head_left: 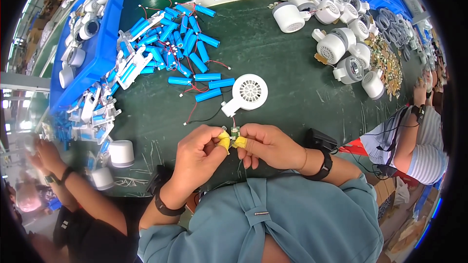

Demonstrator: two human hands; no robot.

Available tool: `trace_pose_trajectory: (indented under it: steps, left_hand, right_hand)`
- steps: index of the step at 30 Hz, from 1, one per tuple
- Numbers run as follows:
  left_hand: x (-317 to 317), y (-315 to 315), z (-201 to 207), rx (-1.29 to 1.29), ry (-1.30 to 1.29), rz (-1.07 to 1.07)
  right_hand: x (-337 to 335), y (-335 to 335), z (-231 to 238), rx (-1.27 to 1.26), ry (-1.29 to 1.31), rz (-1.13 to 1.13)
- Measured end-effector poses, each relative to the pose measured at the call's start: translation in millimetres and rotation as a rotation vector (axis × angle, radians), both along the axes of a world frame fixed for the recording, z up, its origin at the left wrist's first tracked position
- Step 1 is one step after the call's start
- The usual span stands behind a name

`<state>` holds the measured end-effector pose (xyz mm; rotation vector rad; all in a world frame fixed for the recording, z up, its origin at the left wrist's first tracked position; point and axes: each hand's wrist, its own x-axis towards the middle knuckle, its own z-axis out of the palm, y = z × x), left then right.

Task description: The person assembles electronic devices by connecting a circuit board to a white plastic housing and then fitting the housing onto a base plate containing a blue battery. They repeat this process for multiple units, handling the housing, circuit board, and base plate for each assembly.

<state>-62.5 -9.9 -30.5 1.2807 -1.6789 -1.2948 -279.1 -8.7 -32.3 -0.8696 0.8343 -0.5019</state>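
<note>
Close in front of my body, both hands meet at a small green circuit board (235, 132). My right hand (273, 147) pinches the board between thumb and finger. On its left side my left hand (199, 152) is closed in a pinch, and what those fingertips hold is too small to make out. Yellow coverings wrap some fingertips of both hands. Thin wires run from the board up to a white round housing (249, 92) with a vented grille, which lies on the green table (292, 102) just beyond my hands.
Blue cylindrical batteries (185, 34) with red and black leads lie heaped at the far left, beside a blue bin (105, 44) of white parts. White housings (329, 48) and small circuit boards (386, 65) are piled at the far right. Other people's arms (87, 199) show at both sides.
</note>
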Motion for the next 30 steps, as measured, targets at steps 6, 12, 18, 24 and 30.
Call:
trace_pose_trajectory:
  steps: [6, 12, 18, 24, 30]
  left_hand:
    - [3.7, -14.4, 10.9, 0.035, -0.085, -0.125]
    - [2.6, -21.7, 16.4, -0.052, -0.232, -0.255]
    - [-11.7, -2.8, 10.1, -0.117, -0.211, -0.065]
    - [-22.3, 9.7, 7.2, -0.065, -0.100, 0.073]
    - [-22.6, 10.5, 2.1, -0.147, -0.090, 0.033]
  right_hand:
    - [4.4, 6.8, -1.0, -0.120, 0.114, -0.021]
    - [15.3, 15.3, -2.8, -0.420, 0.277, -0.097]
    - [19.8, 20.9, -14.7, -0.617, 0.437, -0.170]
    - [23.5, 26.7, -20.1, -0.709, 0.476, -0.246]
    - [24.9, 27.2, -22.8, -0.715, 0.486, -0.282]
